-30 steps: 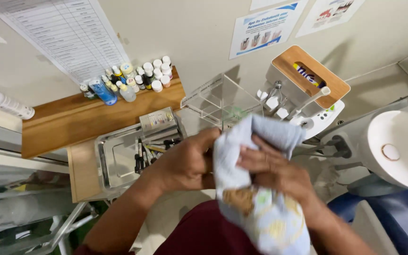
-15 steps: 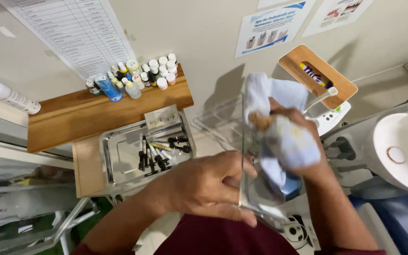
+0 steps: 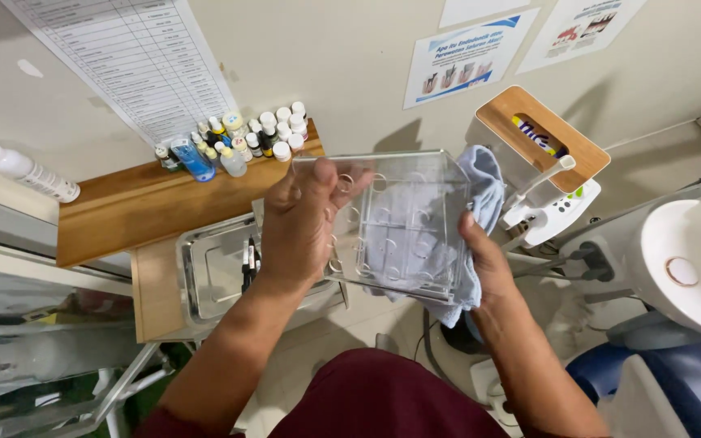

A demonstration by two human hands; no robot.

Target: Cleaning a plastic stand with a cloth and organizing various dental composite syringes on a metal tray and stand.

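A cream wall hung with posters and a printed list backs a small dental room, with a wooden shelf (image 3: 156, 207) of little bottles (image 3: 237, 138) at about ten o'clock and a steel tray (image 3: 212, 272) of instruments below it. In front of the person, held up at chest height, is a clear plastic tray (image 3: 403, 223), rigid and glossy, its base dotted with round ring-shaped sockets, its long axis running roughly nine to three. The left hand (image 3: 302, 223) clamps its nine o'clock edge, thumb across the top, fingers curled under. The right hand (image 3: 480, 259) sits at four o'clock, its fingers closed on a soft, pale blue cloth (image 3: 480, 174) pressed against the tray's underside and bunched past its three o'clock edge. A wood-topped tissue box (image 3: 541, 138) stands at two o'clock.
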